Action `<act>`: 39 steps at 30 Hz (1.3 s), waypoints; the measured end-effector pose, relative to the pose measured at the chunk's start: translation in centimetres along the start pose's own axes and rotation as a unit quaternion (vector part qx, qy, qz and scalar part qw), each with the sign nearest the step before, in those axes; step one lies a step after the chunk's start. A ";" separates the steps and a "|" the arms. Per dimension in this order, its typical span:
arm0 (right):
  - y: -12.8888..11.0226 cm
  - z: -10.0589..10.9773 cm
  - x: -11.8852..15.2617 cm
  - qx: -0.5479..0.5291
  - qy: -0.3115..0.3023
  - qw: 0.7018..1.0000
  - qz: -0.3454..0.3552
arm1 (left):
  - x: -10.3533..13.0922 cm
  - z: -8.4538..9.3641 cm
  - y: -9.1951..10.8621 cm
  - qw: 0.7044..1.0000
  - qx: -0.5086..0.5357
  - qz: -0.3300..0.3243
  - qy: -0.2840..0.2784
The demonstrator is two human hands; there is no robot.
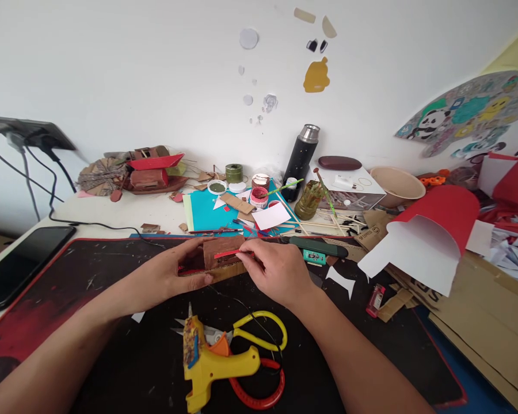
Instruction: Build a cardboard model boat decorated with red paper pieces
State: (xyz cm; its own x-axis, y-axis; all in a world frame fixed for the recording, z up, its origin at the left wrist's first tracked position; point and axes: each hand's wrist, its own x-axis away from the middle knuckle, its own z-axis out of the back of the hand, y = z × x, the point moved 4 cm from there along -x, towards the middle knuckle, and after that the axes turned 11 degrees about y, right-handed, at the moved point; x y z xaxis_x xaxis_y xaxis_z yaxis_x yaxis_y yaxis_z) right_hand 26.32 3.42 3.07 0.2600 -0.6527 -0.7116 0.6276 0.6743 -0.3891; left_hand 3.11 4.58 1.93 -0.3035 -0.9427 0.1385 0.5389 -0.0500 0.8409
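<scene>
My left hand (179,270) is closed around the left end of a brown cardboard model (218,248), thumb along its near side. Between the thumb and fingers of my right hand (280,270) is a thin red strip (227,253), which lies across the face of the model; whether it touches is unclear. My right fingertips are partly hidden behind the hand. Below the hands, a yellow glue gun (213,368) rests on the dark mat (125,368). Beside and partly under it are scissors (261,330) with one yellow and one red handle loop.
A phone (23,267) lies at the left. Behind the hands are a red-and-brown model boat (155,178), a blue sheet (202,211), a red paint pot (259,197) and a black flask (301,158). Rolled red paper (444,213), a lighter (375,300) and cardboard (487,322) are at the right.
</scene>
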 end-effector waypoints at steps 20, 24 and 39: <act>0.3 -0.1 -0.1 -0.051 -0.008 0.996 -0.067 | 0.1 0.1 -0.2 1.000 -0.004 0.009 -0.003; 0.2 -0.1 -0.1 -0.046 -0.005 0.997 -0.064 | 0.1 0.0 -0.1 1.000 0.003 0.008 -0.004; -0.7 -0.2 0.1 0.023 -0.035 0.999 0.032 | 0.1 0.1 -0.4 1.000 -0.031 0.000 0.005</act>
State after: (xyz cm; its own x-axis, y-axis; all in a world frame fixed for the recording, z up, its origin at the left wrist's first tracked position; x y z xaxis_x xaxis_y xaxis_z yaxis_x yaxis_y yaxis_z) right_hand 25.72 2.96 3.12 0.3505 -0.6327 -0.6906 0.6407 0.6998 -0.3159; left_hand 2.79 4.50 1.67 -0.2964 -0.9458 0.1328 0.5868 -0.0707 0.8066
